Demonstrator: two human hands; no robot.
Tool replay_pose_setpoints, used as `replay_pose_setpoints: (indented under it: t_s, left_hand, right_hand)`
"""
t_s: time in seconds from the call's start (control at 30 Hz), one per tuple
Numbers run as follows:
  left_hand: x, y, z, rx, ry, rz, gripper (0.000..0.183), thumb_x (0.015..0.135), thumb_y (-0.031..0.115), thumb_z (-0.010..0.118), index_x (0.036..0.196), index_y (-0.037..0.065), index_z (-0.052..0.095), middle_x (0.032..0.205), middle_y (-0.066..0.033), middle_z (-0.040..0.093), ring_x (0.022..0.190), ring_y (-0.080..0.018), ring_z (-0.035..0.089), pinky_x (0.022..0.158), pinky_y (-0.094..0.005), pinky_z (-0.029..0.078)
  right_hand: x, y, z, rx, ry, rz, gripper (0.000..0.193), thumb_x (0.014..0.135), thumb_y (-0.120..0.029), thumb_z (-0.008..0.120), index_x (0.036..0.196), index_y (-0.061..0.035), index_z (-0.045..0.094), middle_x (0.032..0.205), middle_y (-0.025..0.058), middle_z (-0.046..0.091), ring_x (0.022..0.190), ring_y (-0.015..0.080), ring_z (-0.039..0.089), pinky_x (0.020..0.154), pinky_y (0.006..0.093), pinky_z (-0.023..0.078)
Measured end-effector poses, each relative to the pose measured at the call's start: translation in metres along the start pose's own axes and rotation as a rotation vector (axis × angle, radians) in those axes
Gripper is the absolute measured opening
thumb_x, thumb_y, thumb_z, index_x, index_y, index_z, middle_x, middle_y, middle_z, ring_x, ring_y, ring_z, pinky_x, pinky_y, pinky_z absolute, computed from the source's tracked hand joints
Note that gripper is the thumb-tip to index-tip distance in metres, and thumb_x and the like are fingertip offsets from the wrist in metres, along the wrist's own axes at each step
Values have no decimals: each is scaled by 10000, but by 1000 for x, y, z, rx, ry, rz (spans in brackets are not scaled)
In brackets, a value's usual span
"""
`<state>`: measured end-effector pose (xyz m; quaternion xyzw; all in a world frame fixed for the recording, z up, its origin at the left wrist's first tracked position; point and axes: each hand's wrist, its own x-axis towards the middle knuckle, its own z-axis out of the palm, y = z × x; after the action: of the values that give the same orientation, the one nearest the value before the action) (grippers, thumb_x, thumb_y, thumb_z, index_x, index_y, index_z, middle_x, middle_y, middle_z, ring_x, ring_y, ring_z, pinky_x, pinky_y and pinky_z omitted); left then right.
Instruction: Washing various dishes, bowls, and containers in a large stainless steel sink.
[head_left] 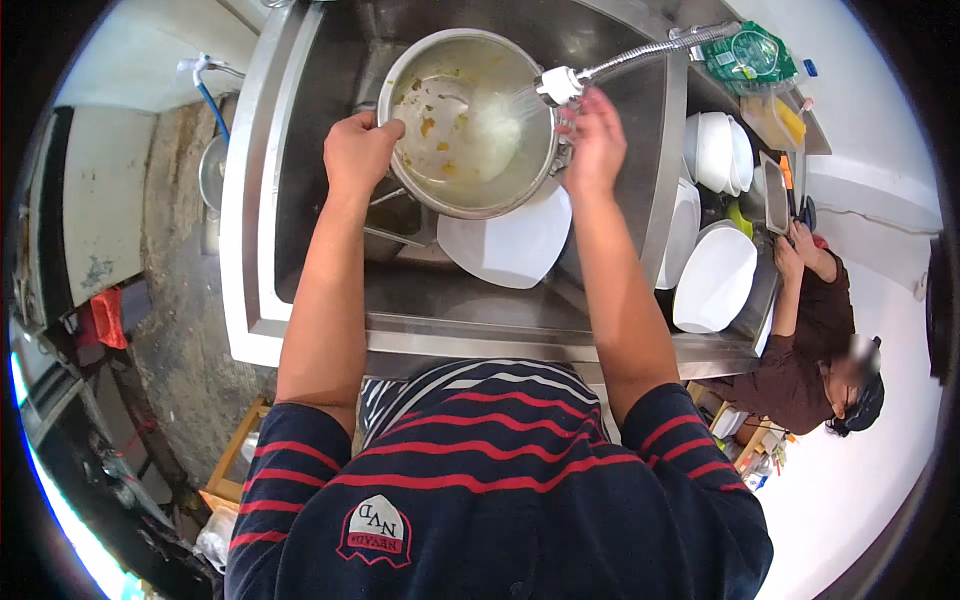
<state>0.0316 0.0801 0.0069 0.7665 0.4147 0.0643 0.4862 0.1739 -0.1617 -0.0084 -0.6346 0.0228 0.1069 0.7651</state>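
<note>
L hand (358,158) clamped on pot (440,190); R hand (597,145) blurred, can't tell fingers; tap (560,86) over, plate (510,245) under

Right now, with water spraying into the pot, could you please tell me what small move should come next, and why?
I'd probably shift the pot slightly right, using the left hand on its rim: the water spray enters from the right, while yellow bits lie further left.
</note>
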Motion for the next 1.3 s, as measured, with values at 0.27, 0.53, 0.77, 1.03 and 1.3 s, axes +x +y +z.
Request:
replay_pose_setpoints:
  t_s: [0.27, 0.53, 0.77, 1.03, 1.3]
  left_hand:
    - [2, 3, 12, -7, -56, -15, 280, 678, 267, 685, 835, 44, 745, 683, -116, 685, 638, -205, 658, 675, -331, 506]
    - [2, 2, 20, -27, -103, 26, 272, 664, 253, 680, 820, 39, 742, 682, -118, 682, 651, -201, 655, 668, -328, 500]
    - [0, 4, 18, -18, -137, 0, 280, 663, 255, 678, 830, 39, 741, 705, -117, 690, 669, -203, 661, 682, -330, 502]
    - [6, -10, 24, -183, -167, -27, 249, 668, 208, 674, 803, 5, 721, 658, -95, 665, 612, -164, 631, 614, -316, 489]
    - [3, 3, 24, -335, -259, -115, 196, 705, 106, 655, 812, -54, 689, 676, -86, 651, 571, -141, 615, 520, -273, 483]
  right_hand:
    - [33, -47, 30, -60, -175, -187, 377, 858, -122, 702, 1173, 36, 566, 927, 94, 675, 772, 149, 637, 591, 268, 524]
    - [49, -53, 24, -111, -160, -185, 250, 844, -87, 715, 1049, 27, 630, 852, 76, 673, 616, 132, 619, 536, 243, 505]
    - [53, -52, 32, -103, -133, -148, 216, 856, -87, 701, 1026, 27, 630, 822, 70, 655, 607, 130, 609, 526, 257, 504]
    - [44, -51, 46, -56, -119, -169, 198, 866, -82, 682, 1013, 33, 617, 845, 75, 652, 632, 139, 614, 537, 260, 510]
    - [50, -50, 39, -83, -126, -170, 176, 865, -75, 678, 990, 32, 615, 835, 81, 651, 614, 142, 613, 538, 261, 512]
